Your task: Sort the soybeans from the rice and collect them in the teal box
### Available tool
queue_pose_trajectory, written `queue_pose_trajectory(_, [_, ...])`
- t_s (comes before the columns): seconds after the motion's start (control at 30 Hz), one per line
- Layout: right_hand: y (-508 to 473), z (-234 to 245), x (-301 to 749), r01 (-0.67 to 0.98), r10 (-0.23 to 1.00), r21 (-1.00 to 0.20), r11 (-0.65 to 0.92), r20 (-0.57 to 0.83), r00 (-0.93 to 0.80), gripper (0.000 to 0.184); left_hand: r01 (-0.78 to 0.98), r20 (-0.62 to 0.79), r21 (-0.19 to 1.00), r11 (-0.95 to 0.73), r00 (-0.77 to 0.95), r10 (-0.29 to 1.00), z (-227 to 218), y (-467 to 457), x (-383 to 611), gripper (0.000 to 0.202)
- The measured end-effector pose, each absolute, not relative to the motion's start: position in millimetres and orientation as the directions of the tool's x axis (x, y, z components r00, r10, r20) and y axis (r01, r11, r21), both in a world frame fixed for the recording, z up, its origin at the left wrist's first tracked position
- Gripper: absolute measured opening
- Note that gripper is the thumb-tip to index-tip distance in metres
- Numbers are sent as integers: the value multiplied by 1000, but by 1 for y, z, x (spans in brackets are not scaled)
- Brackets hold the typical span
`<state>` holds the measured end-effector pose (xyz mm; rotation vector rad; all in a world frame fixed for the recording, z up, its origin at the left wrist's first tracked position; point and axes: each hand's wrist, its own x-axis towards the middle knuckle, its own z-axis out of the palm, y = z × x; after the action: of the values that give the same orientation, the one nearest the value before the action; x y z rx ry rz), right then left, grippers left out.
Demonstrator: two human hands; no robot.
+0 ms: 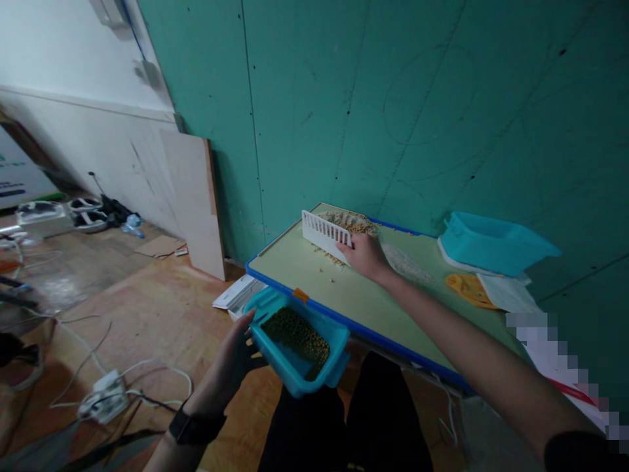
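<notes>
My left hand [234, 360] grips the near left side of a blue plastic bin [334, 335] that holds green beans [296, 333]; the bin hangs tilted just below the table's front edge, over my lap. My right hand [364, 254] reaches across the pale green table [295, 265] and holds a white slotted divider [324, 233] standing on edge. Behind the divider lies a heap of yellow beans [354, 224], and several loose beans are scattered in front of it. A patch of white grains [407, 264] lies to the right of my right hand.
A second, upturned blue bin [491, 242] sits at the table's back right, with a yellow disc [464, 288] and white papers [506, 294] beside it. A green wall rises behind the table. On the wooden floor lie a power strip [105, 396], cables and a leaning board [194, 200].
</notes>
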<state>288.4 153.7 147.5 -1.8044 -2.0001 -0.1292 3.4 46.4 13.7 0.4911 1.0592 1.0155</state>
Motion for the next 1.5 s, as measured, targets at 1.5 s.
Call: queue_pose_trajectory(1.5, [68,122,274,723,841,-484,493,479,-254,23,-497,-421,784,372,13,907,42,59,-22,37])
